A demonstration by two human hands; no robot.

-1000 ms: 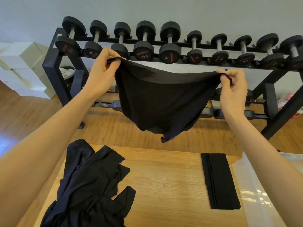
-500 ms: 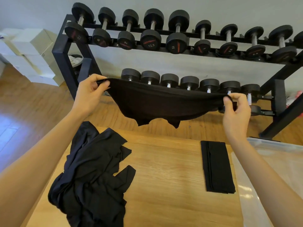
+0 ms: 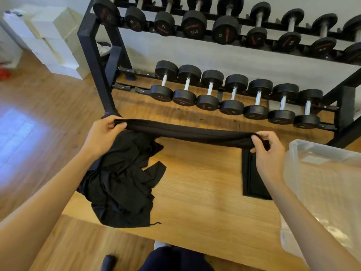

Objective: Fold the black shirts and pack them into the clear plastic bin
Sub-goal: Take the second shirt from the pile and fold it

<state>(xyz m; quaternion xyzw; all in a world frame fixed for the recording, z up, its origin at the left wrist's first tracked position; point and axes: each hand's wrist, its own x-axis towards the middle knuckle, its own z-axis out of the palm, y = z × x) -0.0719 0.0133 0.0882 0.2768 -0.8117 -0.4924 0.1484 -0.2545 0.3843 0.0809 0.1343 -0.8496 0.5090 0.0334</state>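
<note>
Lowered shirt [image 3: 195,133], fingers [image 3: 256,138] pinching ends

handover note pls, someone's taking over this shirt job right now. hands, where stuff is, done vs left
Left hand: pinching one end of the shirt.
Right hand: pinching the other end. The shirt is stretched between them as a narrow band above the table.
Pile of unfolded shirts: table's left side, hanging partly over the edge.
Folded shirt: flat on the table beside the bin, not inside.
Bin: table's right side, looks empty.
Done: one shirt folded.
Left: finish folding the held one, fold the pile, pack everything into the bin.
</note>
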